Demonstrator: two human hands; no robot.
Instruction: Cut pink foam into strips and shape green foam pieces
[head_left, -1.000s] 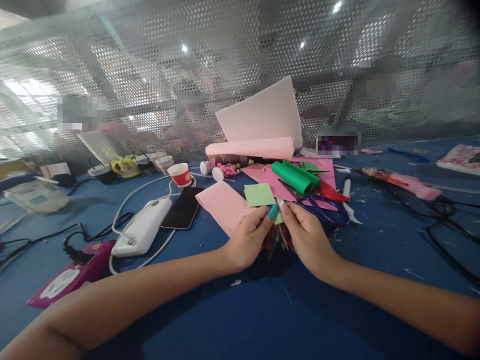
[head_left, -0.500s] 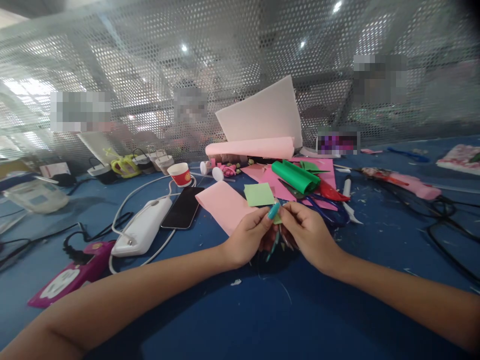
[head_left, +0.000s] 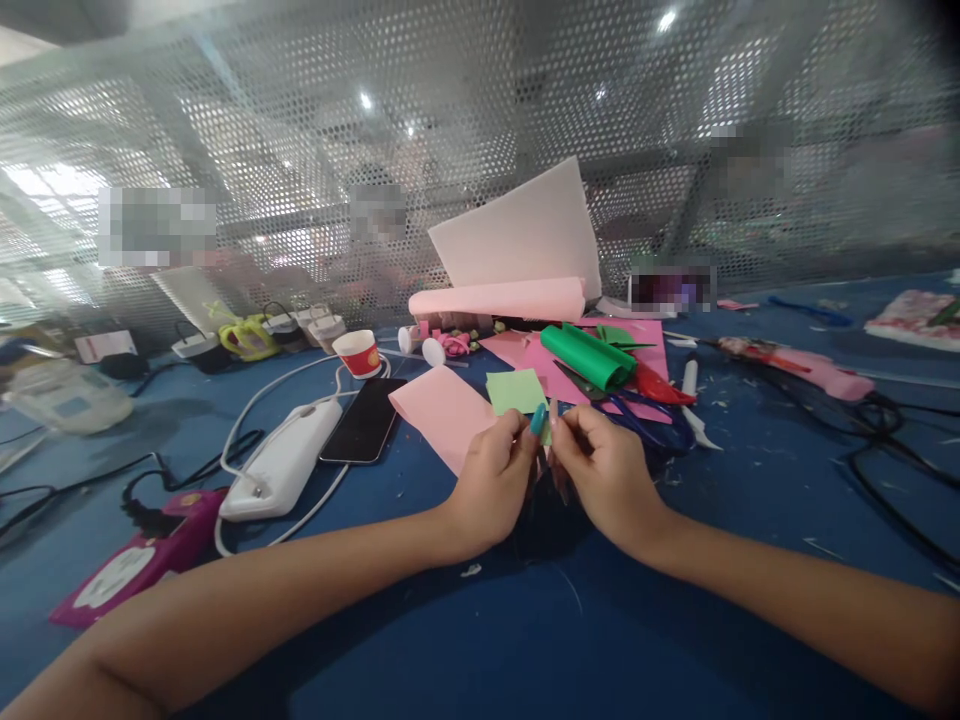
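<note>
Head view | your left hand [head_left: 487,487] and right hand [head_left: 616,482] pinch one small green piece [head_left: 547,434] between them, above the table [head_left: 480,650] | just beyond: one light-green sheet [head_left: 516,388], one pink strip [head_left: 444,412] | to your left: one black phone [head_left: 365,420], one red cup [head_left: 358,354]

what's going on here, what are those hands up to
A person pinches a small light green piece between the fingertips of the left grip and right grip, brought close together above a blue table. Just beyond lies a light green square, next to a pale pink sheet. Further back, a bright green roll rests on brighter pink paper.
</note>
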